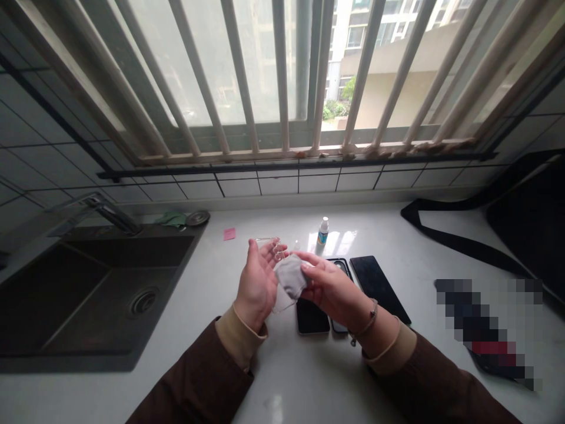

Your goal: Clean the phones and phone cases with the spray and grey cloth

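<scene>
A clear phone case (283, 304) rests in my left hand (257, 288), its thumb raised and its fingers curled behind the transparent edge. My right hand (331, 285) pinches a grey cloth (292, 275) between thumb and fingers, and the cloth lies against the inside of the case. Beneath my hands on the white counter is a dark phone (312, 321), partly covered by my right hand. Close beside it lies another black phone or phone case (339, 325), also partly hidden. A larger black phone (380, 288) lies to the right of these.
Behind my hands stands a small white bottle (323, 231) with a blue label. A pink note (229, 234) lies left of it. The sink (176, 288) and faucet (112, 213) are at left, a black bag strap (459, 235) at right. A pixelated dark object (481, 330) lies nearer.
</scene>
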A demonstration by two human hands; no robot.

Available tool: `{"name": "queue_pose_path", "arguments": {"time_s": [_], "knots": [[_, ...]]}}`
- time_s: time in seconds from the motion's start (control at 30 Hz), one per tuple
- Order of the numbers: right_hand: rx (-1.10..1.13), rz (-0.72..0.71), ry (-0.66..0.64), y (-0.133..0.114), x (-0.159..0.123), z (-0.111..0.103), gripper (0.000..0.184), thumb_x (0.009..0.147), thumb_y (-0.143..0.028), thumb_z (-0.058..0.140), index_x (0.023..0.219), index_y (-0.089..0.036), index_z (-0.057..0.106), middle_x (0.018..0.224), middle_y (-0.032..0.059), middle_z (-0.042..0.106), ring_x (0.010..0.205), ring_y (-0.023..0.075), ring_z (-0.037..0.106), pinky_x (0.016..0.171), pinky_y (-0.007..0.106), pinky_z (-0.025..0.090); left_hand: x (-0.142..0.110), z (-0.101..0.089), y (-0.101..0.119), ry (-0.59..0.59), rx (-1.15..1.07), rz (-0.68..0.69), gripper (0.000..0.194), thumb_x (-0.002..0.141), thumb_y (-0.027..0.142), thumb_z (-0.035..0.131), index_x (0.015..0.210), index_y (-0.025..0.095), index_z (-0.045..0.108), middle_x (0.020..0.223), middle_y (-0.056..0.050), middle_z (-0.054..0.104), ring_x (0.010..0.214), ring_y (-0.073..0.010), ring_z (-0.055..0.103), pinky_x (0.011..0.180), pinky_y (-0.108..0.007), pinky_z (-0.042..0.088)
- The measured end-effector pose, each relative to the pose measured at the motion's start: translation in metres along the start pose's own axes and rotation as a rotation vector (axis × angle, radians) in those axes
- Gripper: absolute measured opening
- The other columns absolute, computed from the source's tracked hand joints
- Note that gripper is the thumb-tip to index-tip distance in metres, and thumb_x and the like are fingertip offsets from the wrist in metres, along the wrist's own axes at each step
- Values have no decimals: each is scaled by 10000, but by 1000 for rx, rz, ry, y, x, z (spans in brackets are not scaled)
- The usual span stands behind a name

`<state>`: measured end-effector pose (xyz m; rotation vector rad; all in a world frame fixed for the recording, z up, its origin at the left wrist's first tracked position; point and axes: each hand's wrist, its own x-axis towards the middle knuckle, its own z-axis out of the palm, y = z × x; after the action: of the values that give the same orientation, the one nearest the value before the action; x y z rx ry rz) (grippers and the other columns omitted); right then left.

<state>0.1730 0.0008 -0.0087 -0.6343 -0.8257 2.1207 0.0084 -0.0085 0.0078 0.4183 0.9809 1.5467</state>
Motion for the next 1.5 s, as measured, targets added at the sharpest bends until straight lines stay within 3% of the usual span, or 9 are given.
{"name": "queue_pose_path", "arguments": {"time_s": [0.17, 0.27, 0.47, 0.63, 0.93, 1.07, 1.17, 1.33, 1.5], "knots": [[-34, -445, 419, -10, 10, -11, 351, 944, -445, 788, 1189, -206, 714, 1223, 89, 789, 1102, 220, 763, 1061, 410, 599, 1, -2, 0, -57, 29, -130, 696, 1080, 673, 359, 1238, 103, 726, 1207, -206, 743, 1041, -251, 731, 821, -320, 616], [-338, -628, 522, -8, 7, -16, 369, 1028, -453, 688, 1324, -233, 683, 1266, 96, 784, 1172, 254, 751, 1131, 497, 565, -3, 1, -4, -112, 58, -174, 703, 1090, 650, 351, 1251, 79, 728, 1226, -240, 746, 1076, -278, 736, 883, -365, 619], [-1349, -852, 167, 9, 2, -17, 485, 1057, -88, 476, 1478, -246, 658, 1569, 91, 628, 1487, 258, 575, 1261, 490, 485, -11, 4, -16, -290, 59, -145, 649, 1106, 613, 363, 1252, 126, 766, 1314, -206, 741, 1186, -301, 710, 1033, -435, 575], [-1681, -863, 5, 16, 7, -17, 564, 1016, 6, 446, 1539, -151, 586, 1595, 134, 590, 1551, 272, 487, 1294, 537, 436, -6, 0, -20, -210, 88, -37, 609, 1104, 602, 403, 1156, 140, 797, 1276, -179, 763, 1236, -291, 696, 1092, -416, 543], [-1325, -731, -300, 14, -9, -1, 419, 1076, -134, 510, 1456, -227, 657, 1367, 92, 774, 1305, 224, 727, 1282, 507, 440, 6, -3, -1, 36, 86, -6, 699, 1064, 701, 388, 1146, 106, 745, 1148, -190, 768, 1010, -247, 756, 981, -383, 606], [-898, -524, -84, 7, -8, -2, 303, 1091, -301, 566, 1327, -252, 749, 1276, 69, 811, 1197, 230, 771, 1119, 432, 592, 6, -2, 3, -15, -11, -6, 578, 1067, 663, 428, 1125, 149, 686, 1062, -161, 762, 950, -236, 751, 891, -373, 625], [-709, -569, 214, 3, -2, -8, 329, 1082, -392, 584, 1315, -237, 757, 1346, 96, 779, 1254, 269, 739, 1136, 485, 574, 3, -1, 2, -69, -39, -6, 487, 1067, 639, 459, 1046, 184, 630, 1053, -156, 763, 985, -251, 752, 859, -375, 622], [-807, -719, 499, 1, -1, -10, 343, 1082, -394, 572, 1337, -242, 745, 1381, 101, 758, 1322, 292, 701, 1193, 534, 527, -6, 1, -5, -207, 19, -97, 468, 1033, 656, 539, 1000, 196, 614, 1114, -167, 760, 1006, -265, 740, 840, -383, 615], [-1235, -789, 275, 8, -1, -11, 430, 1102, -190, 478, 1487, -287, 645, 1508, 81, 682, 1409, 261, 651, 1271, 546, 448, -13, 3, -12, -239, 55, -19, 430, 989, 635, 651, 983, 205, 634, 1027, -77, 718, 980, -221, 715, 863, -350, 603]]}}
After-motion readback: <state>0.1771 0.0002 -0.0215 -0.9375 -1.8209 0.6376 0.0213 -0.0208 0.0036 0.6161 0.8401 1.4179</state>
